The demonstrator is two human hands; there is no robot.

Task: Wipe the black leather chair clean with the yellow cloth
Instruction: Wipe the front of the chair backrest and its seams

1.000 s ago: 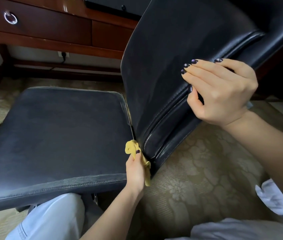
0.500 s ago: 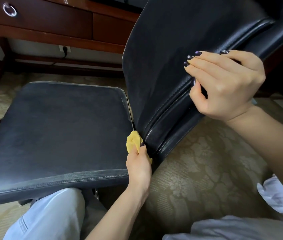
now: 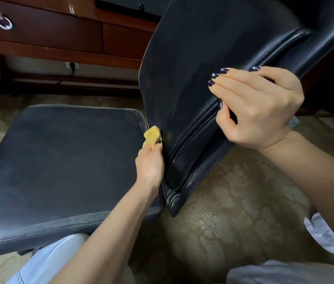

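Observation:
The black leather chair fills the view: its dusty seat (image 3: 63, 165) lies flat at the left and its backrest (image 3: 198, 64) leans up at the right. My left hand (image 3: 150, 163) grips the bunched yellow cloth (image 3: 151, 135) and pushes it into the crease where the seat meets the backrest. Most of the cloth is hidden under my fingers. My right hand (image 3: 258, 107) holds the backrest's stitched side edge, fingers laid over the front and thumb tucked behind the seam.
A dark wooden desk (image 3: 59, 44) with a ring-pull drawer (image 3: 4, 21) stands close behind the chair. A wall socket (image 3: 72, 65) with a plug sits below it. Patterned beige carpet (image 3: 233, 201) covers the floor. My knees are at the bottom edge.
My left hand has slid the cloth along the crease, away from the seat's near corner toward the desk. My right hand keeps its hold on the backrest.

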